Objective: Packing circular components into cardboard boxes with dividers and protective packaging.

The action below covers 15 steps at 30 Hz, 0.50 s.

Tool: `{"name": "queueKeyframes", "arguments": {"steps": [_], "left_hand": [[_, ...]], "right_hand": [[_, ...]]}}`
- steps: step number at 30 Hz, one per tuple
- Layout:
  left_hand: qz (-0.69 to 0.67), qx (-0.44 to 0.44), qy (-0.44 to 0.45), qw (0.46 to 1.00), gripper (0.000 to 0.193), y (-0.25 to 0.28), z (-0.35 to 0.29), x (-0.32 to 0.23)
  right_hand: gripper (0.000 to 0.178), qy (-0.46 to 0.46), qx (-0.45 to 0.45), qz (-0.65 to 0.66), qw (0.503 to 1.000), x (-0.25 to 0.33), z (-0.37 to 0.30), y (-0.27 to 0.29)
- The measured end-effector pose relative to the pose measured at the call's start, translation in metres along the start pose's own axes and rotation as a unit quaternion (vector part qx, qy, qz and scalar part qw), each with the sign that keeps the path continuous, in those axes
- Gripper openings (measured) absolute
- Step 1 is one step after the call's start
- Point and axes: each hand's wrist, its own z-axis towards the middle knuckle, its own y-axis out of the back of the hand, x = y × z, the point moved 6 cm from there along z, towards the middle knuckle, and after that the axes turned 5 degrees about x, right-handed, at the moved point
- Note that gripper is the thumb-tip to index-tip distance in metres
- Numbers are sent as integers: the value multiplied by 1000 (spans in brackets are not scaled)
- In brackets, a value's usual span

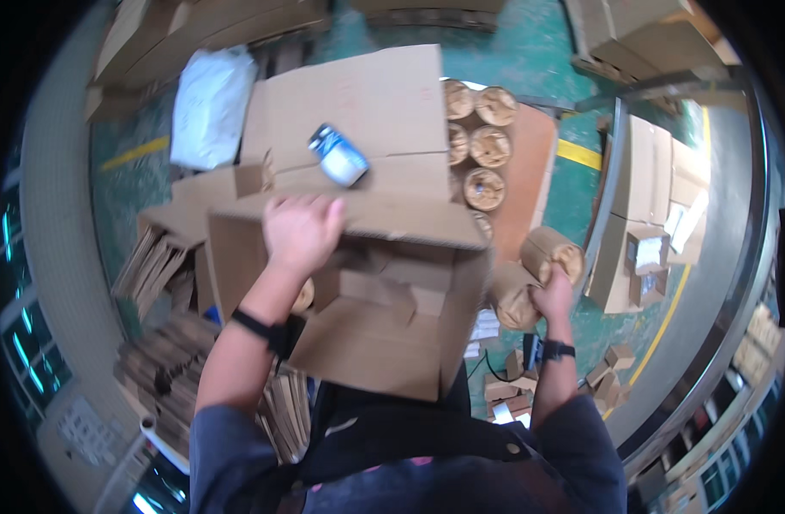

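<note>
Dark sleeves and an apron front fill the lower edge, forearms rising from them, each wrist banded in black.

Surface and room: green painted floor (pixel 530 51) with yellow lines; flattened brown cartons stacked at the top and right; bundles of folded cardboard inserts (pixel 157 265) to the person's left; a white plastic bag (pixel 208 107) beyond them.

Open cardboard box (pixel 367 291): plain brown corrugated, flaps raised, directly in front of the person's chest; interior shows loose cardboard pieces. A second flat carton lid (pixel 358 111) lies behind it, bearing a tape roll (pixel 338 156), white with a dark blue band.

Left hand (pixel 300 230): palm down on the box's far flap, fingers pressed together and curled over the edge.

Right hand (pixel 554 295): fingers wrapped around two brown paper-wrapped rolls (pixel 530 278), held just beside the box's right wall.

Similar rolls (pixel 478 141) stand on end in rows beyond the box.
</note>
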Motion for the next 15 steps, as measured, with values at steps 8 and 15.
{"name": "queueKeyframes", "arguments": {"steps": [8,15], "left_hand": [[-376,-161,-65,910,41,32,-18,40],[-448,215,36,867,36,-42,-110,37]], "right_hand": [[35,73,-85,202,973,137,-209,152],[39,203,31,279,938,232,-247,147]]}}
